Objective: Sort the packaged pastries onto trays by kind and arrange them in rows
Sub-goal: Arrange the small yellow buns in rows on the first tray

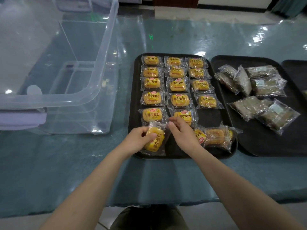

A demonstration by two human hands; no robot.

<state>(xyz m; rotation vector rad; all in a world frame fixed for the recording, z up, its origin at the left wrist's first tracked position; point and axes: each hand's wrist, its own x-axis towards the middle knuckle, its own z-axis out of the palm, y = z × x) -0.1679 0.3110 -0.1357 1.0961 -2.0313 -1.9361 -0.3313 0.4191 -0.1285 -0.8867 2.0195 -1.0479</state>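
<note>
2 bare hands meet at the near left corner of the black plastic tray (132, 100): the left hand (138, 140) grips a yellow wrapped bun (155, 141), and the right hand (181, 133) pinches its clear wrapper.

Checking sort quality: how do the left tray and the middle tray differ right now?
The left tray holds yellow bread packets in neat rows; the middle tray holds dark brown packets, loosely heaped. Both hands, left hand and right hand, work at the left tray; none at the middle tray. Both trays are black.
</note>
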